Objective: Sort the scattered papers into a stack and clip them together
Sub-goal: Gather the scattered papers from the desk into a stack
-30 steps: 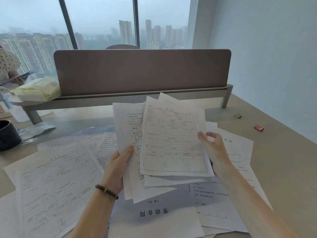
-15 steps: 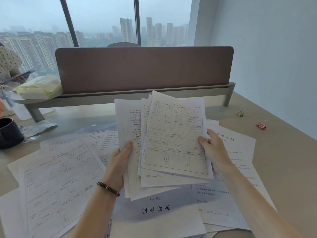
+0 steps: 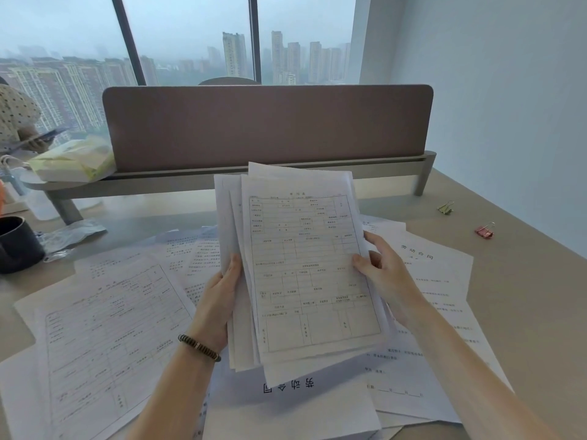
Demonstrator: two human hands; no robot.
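Two hands hold one bunch of papers; the sheets in it overlap too much to count. More papers lie loose on the desk, too mixed up to count. Two clips sit far right: one green clip and one pink clip. One dark cup stands at the left.

Uneven paper stack held upright — loose sheets on desk.

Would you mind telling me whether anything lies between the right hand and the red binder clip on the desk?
Nothing visible blocks it. The right hand holds the stack of papers; bare desk and one flat sheet's corner lie before the red binder clip.
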